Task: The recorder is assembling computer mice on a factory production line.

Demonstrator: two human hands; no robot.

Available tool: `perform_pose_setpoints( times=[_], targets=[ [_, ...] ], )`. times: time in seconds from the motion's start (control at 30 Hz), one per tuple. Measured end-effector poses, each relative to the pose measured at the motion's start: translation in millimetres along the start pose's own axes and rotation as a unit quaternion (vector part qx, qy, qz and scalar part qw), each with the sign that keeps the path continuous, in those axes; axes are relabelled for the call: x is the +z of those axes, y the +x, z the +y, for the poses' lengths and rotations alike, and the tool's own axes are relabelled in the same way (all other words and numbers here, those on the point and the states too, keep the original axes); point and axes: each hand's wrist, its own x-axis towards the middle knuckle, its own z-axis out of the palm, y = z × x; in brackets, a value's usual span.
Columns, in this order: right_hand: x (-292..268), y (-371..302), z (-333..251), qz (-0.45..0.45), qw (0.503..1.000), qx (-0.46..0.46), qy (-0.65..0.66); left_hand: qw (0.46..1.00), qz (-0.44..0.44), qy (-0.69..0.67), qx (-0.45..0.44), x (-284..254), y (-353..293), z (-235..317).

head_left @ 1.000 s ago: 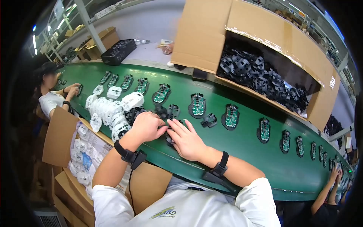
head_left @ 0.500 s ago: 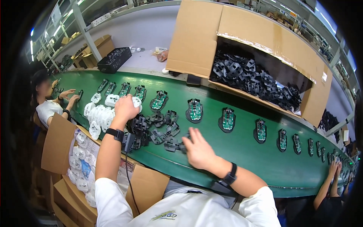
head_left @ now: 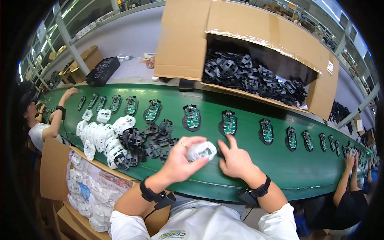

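Green belt [head_left: 312,176]: one, crossing in front of you.
Large carton [head_left: 182,40]: one, past the belt's far edge, opening toward you; its dark frames [head_left: 252,76] are too jumbled to count.
Near carton [head_left: 56,170]: one, below the belt's near edge, toward the left; white shells [head_left: 82,210] overlap inside.
White pile [head_left: 98,136]: one, at the near edge's left part, two shells just behind it, the rest uncountable.
Dark pile [head_left: 156,138]: one, touching the white pile's right side; pieces overlap.
Black tray [head_left: 94,82]: one, past the far edge, near the left end.
Your left hand [head_left: 180,160]: thumb and fingers closed around one held shell [head_left: 202,151], above the belt's near half.
Your right hand [head_left: 237,162]: fingers partly spread; something dark blurs at the fingertips, so you cannot tell if it is gripped.
Board units [head_left: 191,118]: about fourteen distinguishable in a row; those crowding the right end are too small to count.
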Motion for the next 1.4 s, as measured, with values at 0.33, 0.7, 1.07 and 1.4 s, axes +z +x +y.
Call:
perform_pose_setpoints(
  times=[0.33, 0.7, 1.07, 1.4],
  targets=[
    [-11, -13, 55, -0.11, 0.98, -0.072, 0.149, 0.96, -0.061, 0.272, 0.008, -9, 14, 1],
    [18, -1, 72, 0.014, 0.987, -0.068, 0.143, 0.972, -0.108, 0.196, -0.073, -6, 14, -17],
    [46, 14, 55, 0.09, 0.987, -0.105, 0.081, 0.98, -0.057, -0.024, -0.189, 2, 10, -81],
    [79, 30, 16, 0.101, 0.863, -0.06, 0.491, 0.966, 0.036, -0.186, -0.174, 2, -4, -79]
  ],
)
